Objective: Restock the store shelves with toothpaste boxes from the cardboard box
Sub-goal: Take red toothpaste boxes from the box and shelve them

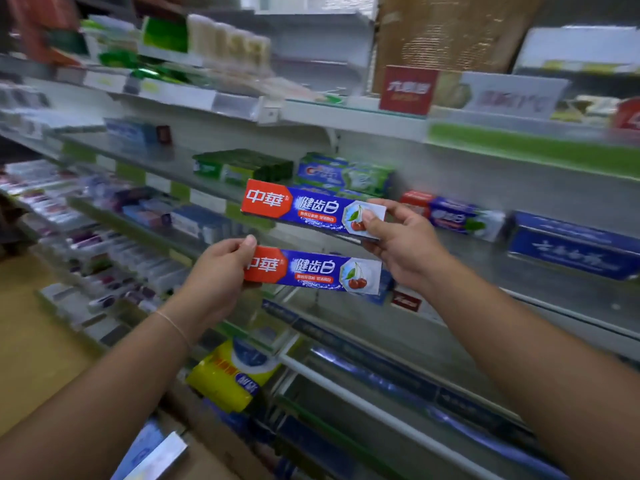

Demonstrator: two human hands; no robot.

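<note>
Two red-and-blue toothpaste boxes with a cherry picture are held in front of the shelves. My right hand (398,244) grips the right end of the upper toothpaste box (304,209), which is held up at the level of the middle shelf (519,268). My left hand (221,268) grips the left end of the lower toothpaste box (311,270), just below the first. Part of the cardboard box (207,455) shows at the bottom edge, with a pale blue box (149,452) in it.
Green boxes (242,166) and blue-green toothpaste boxes (346,174) sit on the shelf behind. More red-and-blue boxes (453,214) and a dark blue carton (571,247) lie to the right. A yellow package (228,375) sits on a lower shelf. Blurred small goods fill the left shelves.
</note>
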